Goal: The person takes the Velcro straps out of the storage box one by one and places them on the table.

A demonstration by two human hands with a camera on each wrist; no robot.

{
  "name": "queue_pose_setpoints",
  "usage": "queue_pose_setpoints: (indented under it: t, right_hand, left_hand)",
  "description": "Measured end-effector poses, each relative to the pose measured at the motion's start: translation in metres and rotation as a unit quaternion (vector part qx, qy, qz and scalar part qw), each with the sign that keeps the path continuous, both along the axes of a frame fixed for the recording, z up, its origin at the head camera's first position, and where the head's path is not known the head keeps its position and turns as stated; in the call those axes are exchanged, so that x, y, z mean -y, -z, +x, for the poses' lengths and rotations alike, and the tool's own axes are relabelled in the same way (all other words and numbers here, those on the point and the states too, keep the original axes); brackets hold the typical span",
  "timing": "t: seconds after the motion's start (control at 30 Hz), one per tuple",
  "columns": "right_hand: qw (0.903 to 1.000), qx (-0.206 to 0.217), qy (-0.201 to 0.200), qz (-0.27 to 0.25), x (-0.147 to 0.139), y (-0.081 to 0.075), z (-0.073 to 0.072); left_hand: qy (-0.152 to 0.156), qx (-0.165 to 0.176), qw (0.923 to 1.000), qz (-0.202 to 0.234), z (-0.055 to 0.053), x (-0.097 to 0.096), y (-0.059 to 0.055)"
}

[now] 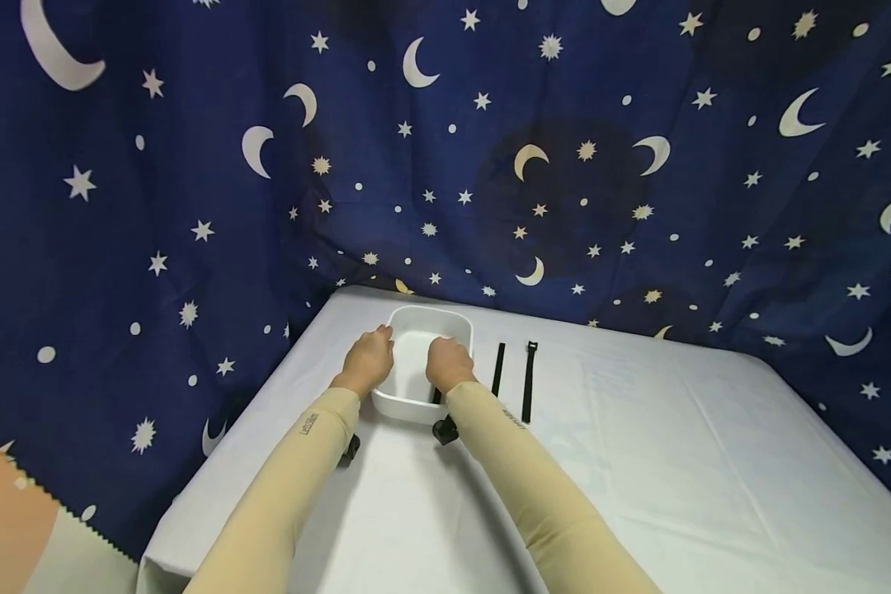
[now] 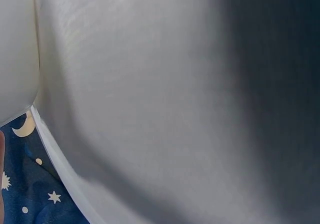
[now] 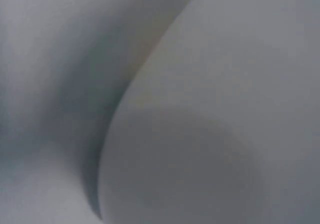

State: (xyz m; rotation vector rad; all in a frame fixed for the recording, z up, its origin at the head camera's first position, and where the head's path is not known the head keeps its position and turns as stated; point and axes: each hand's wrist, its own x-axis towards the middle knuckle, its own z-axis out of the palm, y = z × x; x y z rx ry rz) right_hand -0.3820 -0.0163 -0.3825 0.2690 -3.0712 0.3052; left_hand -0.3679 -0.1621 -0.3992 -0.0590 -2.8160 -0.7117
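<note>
A white rectangular plastic tub (image 1: 408,408) with rounded corners stands at the far left of the table. My left hand (image 1: 368,360) grips its left rim, fingers curled at the edge. Over the opposite rim, my right hand (image 1: 448,363) holds the tub's right side with bent fingers; most of the fingertips are hidden behind the hand. The tub's side (image 2: 17,48) fills the upper left corner of the left wrist view. In the right wrist view the curved tub wall (image 3: 210,58) shows close up. Apart from a dark strip beside the right wrist, its visible floor is bare white.
Two black straps lie to the right of the tub: a plain one (image 1: 498,367) and one with a small buckle end (image 1: 529,384). White cloth covers the table (image 1: 683,462). A dark blue curtain (image 1: 445,165) with moons and stars hangs behind and at the left.
</note>
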Motion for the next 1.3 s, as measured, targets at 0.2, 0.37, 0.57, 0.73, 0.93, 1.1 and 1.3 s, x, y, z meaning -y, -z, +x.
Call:
queue_pose_setpoints:
  t: [0.2,0.37,0.57,0.73,0.93,1.1,1.3]
  right_hand:
    - [0.9998,0.006,-0.006,0.017,0.002,0.005,0.003]
    - [0.9997,0.019,-0.004,0.018,0.002,0.005,0.006]
    - [0.9995,0.029,-0.004,0.015,0.0,0.005,0.005]
    - [0.9991,0.041,-0.007,0.008,0.001,0.007,0.001]
    - [0.9988,0.042,-0.023,-0.009,0.001,0.003,0.005]
    - [0.9987,0.043,-0.024,-0.011,0.002,0.007,0.005]
    - [0.9988,0.043,-0.012,-0.019,0.002,0.011,0.003]
  left_hand:
    - [-0.001,0.004,1.0,0.007,0.003,-0.001,0.001]
    - [-0.001,0.002,1.0,0.001,0.003,-0.002,0.002]
    - [0.001,-0.003,1.0,-0.008,0.001,-0.004,0.003]
    - [0.0,0.001,1.0,-0.006,0.001,-0.005,-0.002]
    - [-0.003,0.004,1.0,-0.004,0.002,-0.004,-0.007]
    - [-0.005,0.006,0.9999,-0.007,0.002,-0.004,-0.004]
    - [-0.004,0.004,1.0,-0.002,0.002,-0.003,-0.002]
